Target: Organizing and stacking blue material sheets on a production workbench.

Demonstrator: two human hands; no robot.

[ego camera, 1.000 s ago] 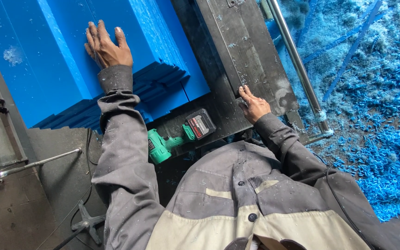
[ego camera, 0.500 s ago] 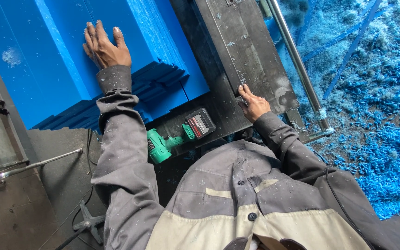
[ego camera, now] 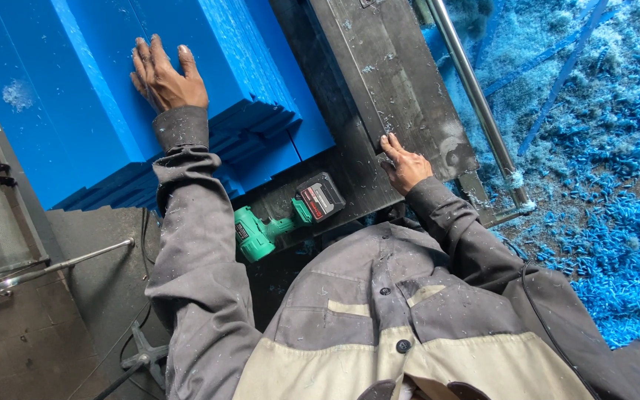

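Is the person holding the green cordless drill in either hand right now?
No, the green cordless drill lies untouched on the dark bench while the left hand presses on the blue foam block and the right hand rests on the metal plate.

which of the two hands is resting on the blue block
The left hand, lying flat with spread fingers on the blue block. The right hand rests on the dark metal plate instead.

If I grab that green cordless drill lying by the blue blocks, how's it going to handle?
The green cordless drill is probably rigid and end-heavy, since a chunky battery pack sits on its grip. Lying on its side on the dark metal table, it seems unlikely to roll. Blue shavings dust the area, so the casing may feel slightly slick.
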